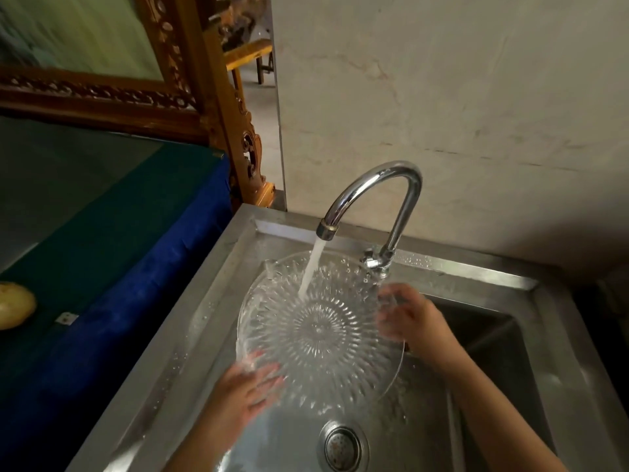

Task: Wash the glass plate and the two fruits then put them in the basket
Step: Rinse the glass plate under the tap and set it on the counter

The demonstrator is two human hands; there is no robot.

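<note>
A large patterned glass plate is held tilted over the steel sink, under running water from the chrome faucet. My left hand grips the plate's near left rim, fingers spread on the glass. My right hand holds the right rim, partly seen through the glass. One yellowish fruit lies on the green table surface at the far left. No second fruit and no basket are in view.
The sink's drain sits below the plate. A second, darker basin lies to the right. A blue cloth hangs off the table's edge beside the sink. A carved wooden frame and a wall stand behind.
</note>
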